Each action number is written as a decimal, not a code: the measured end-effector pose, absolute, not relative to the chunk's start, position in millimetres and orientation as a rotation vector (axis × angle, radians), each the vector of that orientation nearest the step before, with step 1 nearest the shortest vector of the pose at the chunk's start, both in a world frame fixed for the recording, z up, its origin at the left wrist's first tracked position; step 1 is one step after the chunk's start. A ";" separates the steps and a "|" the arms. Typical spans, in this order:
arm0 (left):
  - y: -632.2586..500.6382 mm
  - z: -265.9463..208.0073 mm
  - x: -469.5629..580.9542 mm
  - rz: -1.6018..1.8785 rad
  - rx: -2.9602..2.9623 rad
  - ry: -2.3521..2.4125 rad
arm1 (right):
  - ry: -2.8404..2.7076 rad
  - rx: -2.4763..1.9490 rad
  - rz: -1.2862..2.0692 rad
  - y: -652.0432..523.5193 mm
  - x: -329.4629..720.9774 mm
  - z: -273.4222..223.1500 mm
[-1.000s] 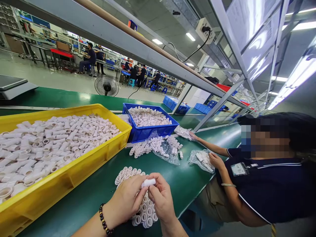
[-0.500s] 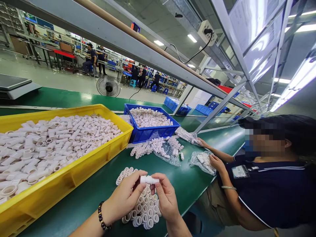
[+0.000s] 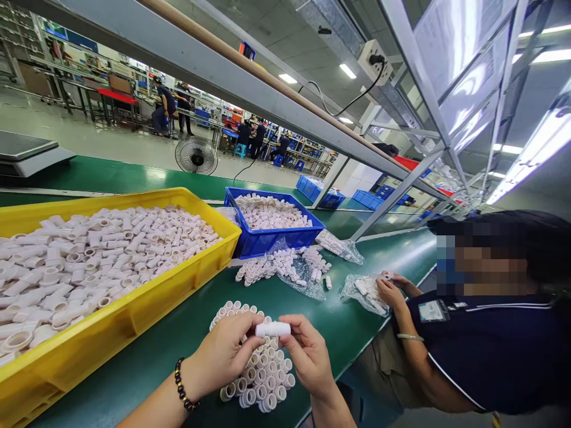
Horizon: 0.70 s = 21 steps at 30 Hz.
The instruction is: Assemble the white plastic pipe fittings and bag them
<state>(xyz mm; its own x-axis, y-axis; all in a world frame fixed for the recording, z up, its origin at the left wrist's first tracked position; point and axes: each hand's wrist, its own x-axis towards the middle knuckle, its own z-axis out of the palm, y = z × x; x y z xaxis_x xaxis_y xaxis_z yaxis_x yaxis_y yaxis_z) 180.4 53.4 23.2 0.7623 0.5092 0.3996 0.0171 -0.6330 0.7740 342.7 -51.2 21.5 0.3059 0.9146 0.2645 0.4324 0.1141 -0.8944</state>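
Note:
Between my two hands I hold a white plastic pipe fitting (image 3: 273, 329) level, one end in each hand. The fingers and thumb of my left hand (image 3: 225, 351) pinch its left end; a beaded bracelet circles that wrist. My right hand (image 3: 307, 353) pinches the right end the same way. Under and behind my hands, a pile of white fittings (image 3: 263, 377) stands on the green table (image 3: 178, 351), many with round open ends facing me. My left hand hides part of this pile.
A yellow bin (image 3: 147, 309) full of white fittings stands at left, a blue bin (image 3: 281, 241) of them behind. Loose fittings lie on a clear plastic bag (image 3: 312, 285). At right a co-worker (image 3: 482, 345) handles fittings over another bag (image 3: 363, 294). A scale (image 3: 31, 151) sits far left.
My hands and the fitting have shifted slightly right and down, and more of the fitting shows. The co-worker's far hand has drawn back from the long bag to the nearer one.

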 end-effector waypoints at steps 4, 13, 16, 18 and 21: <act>55.8 29.5 176.8 0.741 2.149 0.339 | -1.353 -1.501 0.579 -51.7 343.8 22.2; 89.8 32.4 154.7 0.933 1.979 0.627 | -1.638 -1.596 0.299 -41.3 339.1 58.1; 100.2 34.4 145.0 1.042 1.910 0.778 | -1.758 -1.658 0.281 -39.0 338.2 61.2; 104.2 36.2 141.2 1.074 1.955 0.839 | -1.774 -1.732 0.208 -39.9 342.2 59.9; 106.7 37.7 140.1 1.050 2.066 0.877 | -1.722 -1.911 0.080 -45.9 359.1 57.9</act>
<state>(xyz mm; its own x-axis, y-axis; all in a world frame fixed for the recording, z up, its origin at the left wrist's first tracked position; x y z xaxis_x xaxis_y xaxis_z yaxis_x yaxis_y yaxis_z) 140.1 106.7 37.7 0.4553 0.7886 0.4134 0.2667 -0.5638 0.7817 359.1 -45.9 57.9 0.1735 0.9324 0.3172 0.8989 -0.0183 -0.4378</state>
